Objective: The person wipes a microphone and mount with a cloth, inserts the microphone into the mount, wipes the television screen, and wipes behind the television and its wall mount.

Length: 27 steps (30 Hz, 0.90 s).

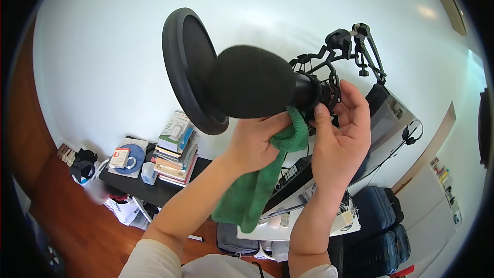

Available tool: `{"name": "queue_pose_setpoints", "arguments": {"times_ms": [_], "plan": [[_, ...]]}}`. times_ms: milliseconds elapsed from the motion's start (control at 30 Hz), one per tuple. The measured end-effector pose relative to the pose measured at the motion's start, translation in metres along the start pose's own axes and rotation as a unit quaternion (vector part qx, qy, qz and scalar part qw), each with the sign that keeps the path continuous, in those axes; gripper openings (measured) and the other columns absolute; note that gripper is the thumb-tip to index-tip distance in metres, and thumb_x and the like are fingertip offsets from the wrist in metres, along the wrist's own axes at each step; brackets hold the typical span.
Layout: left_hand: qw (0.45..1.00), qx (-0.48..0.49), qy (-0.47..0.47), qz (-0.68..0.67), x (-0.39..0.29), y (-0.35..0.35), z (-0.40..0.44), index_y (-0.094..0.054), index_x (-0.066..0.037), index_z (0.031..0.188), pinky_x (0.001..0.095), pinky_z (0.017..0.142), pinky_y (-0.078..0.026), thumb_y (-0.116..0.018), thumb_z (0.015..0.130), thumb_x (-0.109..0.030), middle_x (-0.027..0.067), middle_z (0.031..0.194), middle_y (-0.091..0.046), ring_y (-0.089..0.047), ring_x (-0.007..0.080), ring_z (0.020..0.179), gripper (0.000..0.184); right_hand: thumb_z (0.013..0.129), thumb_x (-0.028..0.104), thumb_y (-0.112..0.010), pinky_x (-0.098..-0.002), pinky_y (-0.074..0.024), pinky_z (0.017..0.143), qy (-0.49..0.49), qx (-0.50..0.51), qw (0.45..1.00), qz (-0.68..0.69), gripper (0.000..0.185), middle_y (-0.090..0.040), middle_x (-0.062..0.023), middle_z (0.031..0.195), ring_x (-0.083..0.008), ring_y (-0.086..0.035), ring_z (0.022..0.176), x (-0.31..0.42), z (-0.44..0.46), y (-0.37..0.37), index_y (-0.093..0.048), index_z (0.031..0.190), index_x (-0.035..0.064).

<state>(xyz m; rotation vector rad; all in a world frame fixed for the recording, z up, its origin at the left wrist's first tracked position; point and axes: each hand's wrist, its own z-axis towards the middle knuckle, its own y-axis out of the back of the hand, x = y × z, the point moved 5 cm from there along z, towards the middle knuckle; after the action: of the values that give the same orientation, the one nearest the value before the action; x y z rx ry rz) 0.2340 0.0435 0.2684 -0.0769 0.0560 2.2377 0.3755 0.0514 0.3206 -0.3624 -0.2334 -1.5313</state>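
A black microphone with a foam windscreen (252,82) fills the middle of the view, a round pop filter (177,67) standing at its left. My left hand (252,146) is closed on a green cloth (247,195), pressed up under the microphone's body; part of the cloth is bunched at the fingers and the rest hangs down. My right hand (342,134) grips the shock mount (329,92) behind the microphone, thumb in front and fingers curled round its far side. The fingertips of my left hand are partly hidden by the windscreen.
A jointed boom arm (368,51) runs from the mount to behind a monitor (381,113). Below is a white desk (309,226). At left, a black table (149,188) bears a stack of books (177,159) and a blue disc (131,159). Suitcases (373,211) stand at lower right.
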Motion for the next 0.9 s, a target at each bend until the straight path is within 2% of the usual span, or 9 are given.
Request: {"name": "queue_pose_setpoints", "arguments": {"times_ms": [233,300,500,633,700,767,800,833,900], "plan": [[0.986,-0.053,0.078,0.135,0.01,0.006,-0.013,-0.069,-0.002,0.093,0.0353,0.069,-0.05,-0.063,0.074,-0.002,0.0152,0.084,-0.069,-0.067,0.0318,0.078,0.02,0.085,-0.007,-0.066,-0.0246,-0.0589,0.068,0.018,0.009,0.998,-0.058,0.045,-0.062,-0.0167,0.117,-0.0203,-0.063,0.106,-0.002,-0.002,0.001,-0.054,0.128,-0.0038],[0.981,-0.151,0.047,0.116,0.002,0.01,-0.012,-0.069,-0.001,0.09,0.0346,0.065,-0.048,-0.061,0.08,-0.003,0.0137,0.078,-0.068,-0.066,0.029,0.071,0.014,0.084,-0.007,-0.066,-0.0253,-0.0593,0.069,0.014,0.012,0.998,-0.052,0.046,-0.062,-0.0175,0.118,-0.0215,-0.063,0.106,-0.003,-0.002,0.002,-0.053,0.128,-0.004],[0.966,-0.061,0.252,-0.026,0.001,-0.001,-0.03,-0.068,0.001,0.095,0.0315,0.065,-0.048,-0.057,0.092,-0.006,0.0101,0.076,-0.067,-0.063,0.0173,0.066,0.014,0.085,-0.005,-0.069,-0.0273,-0.0603,0.07,-0.06,-0.012,0.998,0.016,0.049,-0.059,-0.019,0.122,-0.0239,-0.064,0.107,-0.009,-0.011,0.007,-0.049,0.13,-0.005],[0.965,-0.048,0.248,-0.076,-0.013,0.003,-0.037,-0.065,0.0,0.098,0.033,0.061,-0.048,-0.058,0.094,-0.009,0.0141,0.074,-0.066,-0.065,0.0277,0.064,0.013,0.087,-0.004,-0.068,-0.0263,-0.0595,0.07,-0.076,-0.011,0.997,-0.003,0.034,-0.062,-0.0165,0.116,-0.0177,-0.064,0.1,-0.009,-0.016,0.013,-0.056,0.118,-0.0067],[0.926,-0.009,0.352,-0.134,-0.013,0.0,-0.049,-0.066,0.0,0.099,0.0316,0.064,-0.049,-0.058,0.096,-0.012,0.0102,0.075,-0.067,-0.063,0.0161,0.066,0.016,0.088,-0.003,-0.067,-0.0258,-0.059,0.07,-0.094,0.002,0.995,-0.035,0.027,-0.064,-0.0155,0.112,-0.0153,-0.065,0.096,-0.006,-0.016,0.014,-0.058,0.113,-0.0075],[0.901,-0.012,0.387,-0.196,-0.014,-0.003,-0.058,-0.066,0.0,0.102,0.0303,0.067,-0.049,-0.057,0.097,-0.014,0.0079,0.079,-0.068,-0.062,0.0126,0.071,0.018,0.094,0.001,-0.063,-0.0247,-0.0578,0.072,-0.089,0.01,0.993,-0.072,0.017,-0.065,-0.0037,0.093,-0.0081,-0.064,0.089,0.003,-0.014,0.014,-0.061,0.11,-0.003],[0.872,-0.013,0.419,-0.253,-0.012,-0.007,-0.063,-0.066,0.0,0.105,0.0289,0.069,-0.05,-0.056,0.099,-0.016,0.0056,0.084,-0.069,-0.061,0.0091,0.075,0.02,0.094,0.001,-0.063,-0.0247,-0.0578,0.072,-0.088,0.011,0.993,-0.078,0.017,-0.065,-0.0037,0.093,-0.0081,-0.064,0.089,0.008,-0.014,0.015,-0.061,0.11,-0.003],[0.87,-0.013,0.419,-0.26,-0.011,-0.008,-0.066,-0.066,0.0,0.105,0.0289,0.069,-0.05,-0.056,0.099,-0.016,0.0056,0.084,-0.069,-0.061,0.0091,0.075,0.02,0.092,-0.001,-0.064,-0.0222,-0.0545,0.07,-0.097,-0.002,0.994,-0.057,0.016,-0.068,-0.0054,0.09,-0.0069,-0.063,0.085,0.013,-0.013,0.018,-0.061,0.107,-0.0044],[0.796,-0.055,0.462,-0.387,-0.004,-0.014,-0.074,-0.065,0.0,0.112,0.0273,0.077,-0.05,-0.055,0.1,-0.018,0.0033,0.097,-0.069,-0.062,0.0099,0.084,0.023,0.09,-0.003,-0.066,-0.0187,-0.0488,0.07,-0.103,-0.012,0.994,-0.044,0.014,-0.071,-0.0055,0.083,-0.0036,-0.06,0.078,0.017,-0.01,0.023,-0.063,0.104,-0.0041]]}}
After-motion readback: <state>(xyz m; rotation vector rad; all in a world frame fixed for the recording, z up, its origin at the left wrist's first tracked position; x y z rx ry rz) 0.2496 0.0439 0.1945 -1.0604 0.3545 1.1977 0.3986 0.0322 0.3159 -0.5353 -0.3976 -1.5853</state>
